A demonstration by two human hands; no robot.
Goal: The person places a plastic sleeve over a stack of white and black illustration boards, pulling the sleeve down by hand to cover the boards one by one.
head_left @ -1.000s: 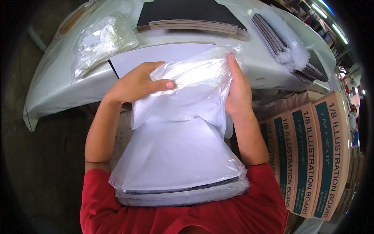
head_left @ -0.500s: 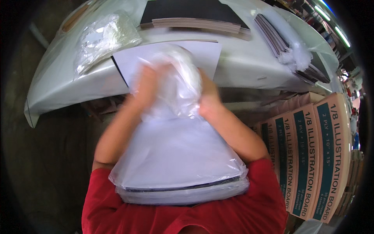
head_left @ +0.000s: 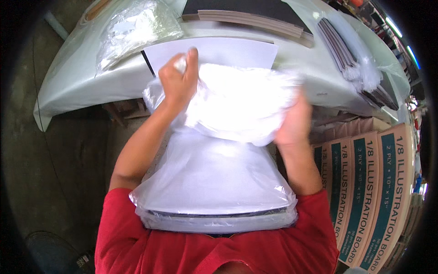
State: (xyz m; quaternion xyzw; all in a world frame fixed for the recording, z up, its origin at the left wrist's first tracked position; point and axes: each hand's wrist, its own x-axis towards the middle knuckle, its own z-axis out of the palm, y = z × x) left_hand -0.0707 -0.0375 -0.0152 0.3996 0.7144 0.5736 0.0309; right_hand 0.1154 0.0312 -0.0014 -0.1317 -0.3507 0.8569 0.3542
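Observation:
A stack of white-topped boards (head_left: 219, 178) inside a clear plastic bag (head_left: 246, 102) lies close in front of my chest. Dark edges show at the near end of the stack. Beyond it, the bag's loose far end is spread wide and bulges brightly between my hands. My left hand (head_left: 179, 80) is closed in a fist on the plastic at one side, thumb pointing up. At the other side my right hand (head_left: 295, 121), somewhat blurred, grips the bag; its fingers are partly hidden behind the plastic. Behind them a white sheet of board (head_left: 219, 50) lies on the table.
On the plastic-covered table (head_left: 77, 105) are a pile of clear plastic bags (head_left: 137, 32) at left, a black-topped board stack (head_left: 248, 11) at the back and bagged boards (head_left: 340, 50) at right. Several upright cardboard boxes (head_left: 383, 192) stand right of my arm.
My hands have moved apart, the right one farther to the right. The bunched plastic between them has spread into a wide bulge. The view has shifted slightly.

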